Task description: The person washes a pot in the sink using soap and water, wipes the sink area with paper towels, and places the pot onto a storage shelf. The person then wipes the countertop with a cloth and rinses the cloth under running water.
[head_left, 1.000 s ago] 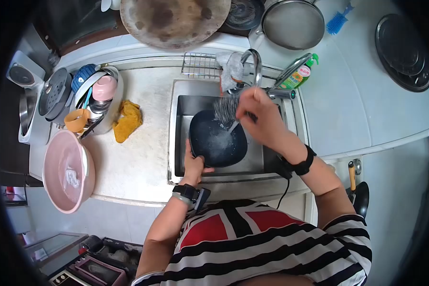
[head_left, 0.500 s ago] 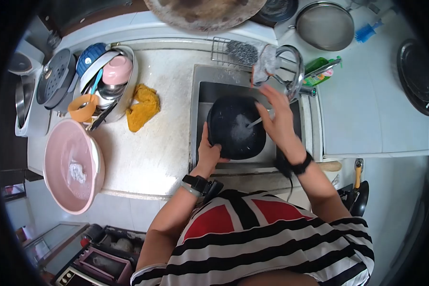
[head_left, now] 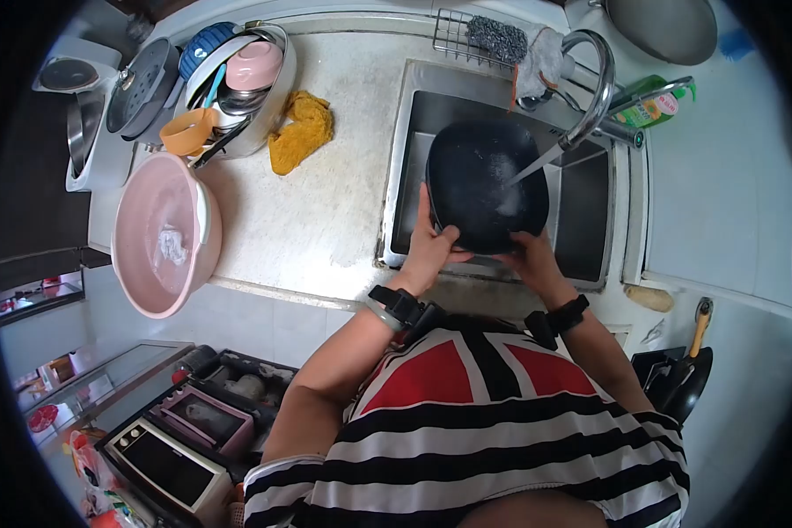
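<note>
A dark, rounded square basin [head_left: 475, 194] is held over the steel sink [head_left: 581, 229]. Water from the curved faucet [head_left: 604, 84] falls into it, with some foam where the stream lands. My left hand [head_left: 433, 249] grips the basin's lower left rim, thumb on the inside. At the lower right rim, my right hand [head_left: 533, 262] is closed on the same basin. Behind the sink, a grey scrubber [head_left: 496, 40] lies on the wire rack [head_left: 453, 37], beside a hanging grey cloth [head_left: 539, 66].
Left of the sink are a yellow cloth [head_left: 302, 132], a tub of dishes [head_left: 273, 114] and a pink basin [head_left: 121, 242] at the counter edge. A green soap bottle [head_left: 651, 107] stands right of the faucet. A pan [head_left: 688, 387] hangs at the lower right.
The scrubber has gone from my right hand onto the rack. My right hand has come down and taken hold of the basin's rim. The view has shifted, putting the sink farther right.
</note>
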Motion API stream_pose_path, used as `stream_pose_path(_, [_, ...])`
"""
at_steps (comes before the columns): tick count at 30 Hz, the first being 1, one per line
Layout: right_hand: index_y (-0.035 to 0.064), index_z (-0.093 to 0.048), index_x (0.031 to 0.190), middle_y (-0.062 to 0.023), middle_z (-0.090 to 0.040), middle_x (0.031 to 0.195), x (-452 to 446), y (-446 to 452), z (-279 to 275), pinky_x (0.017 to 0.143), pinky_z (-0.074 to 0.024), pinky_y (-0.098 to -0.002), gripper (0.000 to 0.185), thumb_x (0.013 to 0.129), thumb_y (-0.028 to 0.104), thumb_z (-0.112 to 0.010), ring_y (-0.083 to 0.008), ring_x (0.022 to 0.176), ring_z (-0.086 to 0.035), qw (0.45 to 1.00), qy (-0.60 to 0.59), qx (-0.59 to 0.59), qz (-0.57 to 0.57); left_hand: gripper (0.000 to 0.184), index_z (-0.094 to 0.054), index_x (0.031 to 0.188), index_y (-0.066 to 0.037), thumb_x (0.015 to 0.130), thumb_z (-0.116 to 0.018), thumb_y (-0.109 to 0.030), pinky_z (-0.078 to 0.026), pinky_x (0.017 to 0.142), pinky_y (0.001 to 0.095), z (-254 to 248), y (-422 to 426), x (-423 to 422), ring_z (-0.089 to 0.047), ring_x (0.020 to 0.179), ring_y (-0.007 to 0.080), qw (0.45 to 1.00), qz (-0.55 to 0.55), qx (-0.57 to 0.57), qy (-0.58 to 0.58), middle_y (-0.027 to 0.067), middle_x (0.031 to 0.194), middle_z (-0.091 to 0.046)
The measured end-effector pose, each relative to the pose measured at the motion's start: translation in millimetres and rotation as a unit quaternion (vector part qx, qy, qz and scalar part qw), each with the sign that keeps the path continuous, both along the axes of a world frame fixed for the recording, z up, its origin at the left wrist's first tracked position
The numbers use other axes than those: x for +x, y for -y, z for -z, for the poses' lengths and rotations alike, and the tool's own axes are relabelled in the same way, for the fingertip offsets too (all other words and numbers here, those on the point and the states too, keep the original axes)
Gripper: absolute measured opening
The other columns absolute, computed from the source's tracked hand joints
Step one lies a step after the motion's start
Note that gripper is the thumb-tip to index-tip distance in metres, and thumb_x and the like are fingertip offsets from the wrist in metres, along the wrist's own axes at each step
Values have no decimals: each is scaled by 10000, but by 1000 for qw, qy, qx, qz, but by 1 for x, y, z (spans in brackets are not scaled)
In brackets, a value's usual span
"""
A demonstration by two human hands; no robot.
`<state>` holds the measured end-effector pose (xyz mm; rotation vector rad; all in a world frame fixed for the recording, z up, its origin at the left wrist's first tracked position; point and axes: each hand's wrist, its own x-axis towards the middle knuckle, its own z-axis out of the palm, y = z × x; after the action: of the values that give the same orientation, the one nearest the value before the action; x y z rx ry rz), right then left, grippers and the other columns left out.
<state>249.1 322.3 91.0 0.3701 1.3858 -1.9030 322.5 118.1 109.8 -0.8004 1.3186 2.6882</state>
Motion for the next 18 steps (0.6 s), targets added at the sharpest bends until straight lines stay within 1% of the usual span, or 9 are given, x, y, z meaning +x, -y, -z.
stream_pose_path(1, [161,-261,1354,-136,-353,1303,0,-6,5,853,-519,-478,612,858,147,-619,-316,1134,-476,996,-71,44,-23,745,-100,1481,-174,873,-503,-23,-589,639,326,8,2,4,-627,906,240,1000,2,-4,4,147,1282,-459])
stream_pose_path(3, [161,-269,1357,-138,-375,1284,-3,-13,-5,799,-546,-446,605,838,84,-570,-309,1105,-500,998,-41,56,7,714,-272,1441,-79,855,-642,-253,-523,610,269,31,23,17,-624,896,160,957,125,-263,20,155,1156,-557])
stream_pose_path(4, [161,-277,1360,-140,-397,1264,-6,-14,-17,745,-573,-414,612,817,21,-521,-302,1075,-524,997,-14,74,34,771,-299,1424,-52,818,-669,-353,-508,696,309,17,35,27,-587,1009,228,907,124,-401,-22,217,1221,-513])
stream_pose_path(5, [162,-285,1363,-142,-420,1245,-7,-16,-24,690,-600,-382,630,796,-42,-473,-296,1046,-549,994,14,93,60,844,-327,1407,-25,781,-695,-453,-493,782,350,4,48,38,-549,1122,295,835,105,-538,-47,280,1287,-468])
stream_pose_path(7, [162,-282,1372,-147,-441,1225,-11,-31,-27,645,-604,-381,642,792,-44,-464,-296,1032,-561,994,-16,95,52,1069,-134,1454,-10,736,-659,-605,-183,1059,592,-2,70,66,-160,1383,404,604,197,-771,43,284,1470,-186])
stream_pose_path(9, [162,-279,1382,-152,-462,1206,-12,-43,-32,599,-609,-381,654,787,-45,-456,-297,1018,-573,992,-47,100,53,1254,-17,1449,23,653,-612,-741,-70,1033,670,21,86,92,18,1391,441,580,270,-757,133,286,1496,25])
stream_pose_path(10, [169,-266,1392,-155,-472,1198,-13,-46,-35,568,-608,-373,669,786,-46,-449,-300,979,-593,992,-40,112,47,1328,45,1427,67,626,-605,-769,-40,1061,629,26,89,94,56,1382,459,554,312,-753,168,333,1472,28])
stream_pose_path(13, [174,-245,1408,-156,-487,1186,-15,-53,-35,514,-605,-358,695,780,-53,-437,-299,893,-627,993,-18,110,49,1351,82,1421,68,615,-552,-811,-6,1089,571,33,89,86,83,1381,452,550,289,-772,129,329,1471,75])
stream_pose_path(18, [157,-247,1409,-154,-497,1171,-20,-55,-41,494,-605,-364,703,768,-69,-427,-293,803,-649,992,3,118,52,1310,-37,1400,140,645,-475,-836,-63,1113,517,28,104,53,-28,1385,447,526,293,-798,32,346,1463,-55])
